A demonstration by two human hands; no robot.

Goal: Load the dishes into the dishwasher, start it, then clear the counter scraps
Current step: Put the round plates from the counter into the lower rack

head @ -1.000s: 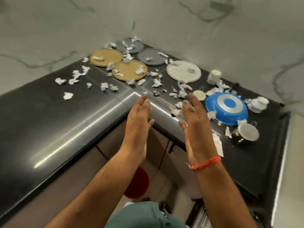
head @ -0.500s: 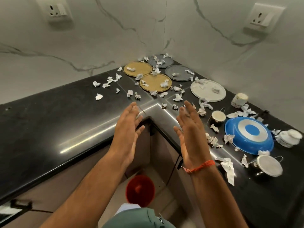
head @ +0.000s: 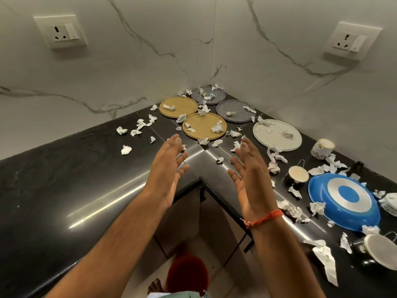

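Nothing looks done yet: both the left hand [head: 166, 168] and right hand [head: 250, 179] hover with fingers straight and empty over the black table [head: 64, 179], where plates such as the tan plate [head: 204, 125], the blue bowl [head: 343, 201] and paper scraps [head: 125, 149] all remain.

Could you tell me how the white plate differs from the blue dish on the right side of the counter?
The white plate is plain, pale and flat, lying right way up; the blue dish is deeper and lies upside down, showing a silver ring on its base. The white plate has paper scraps on top; the blue dish has them only around its rim. Both are round and rest on the black counter.
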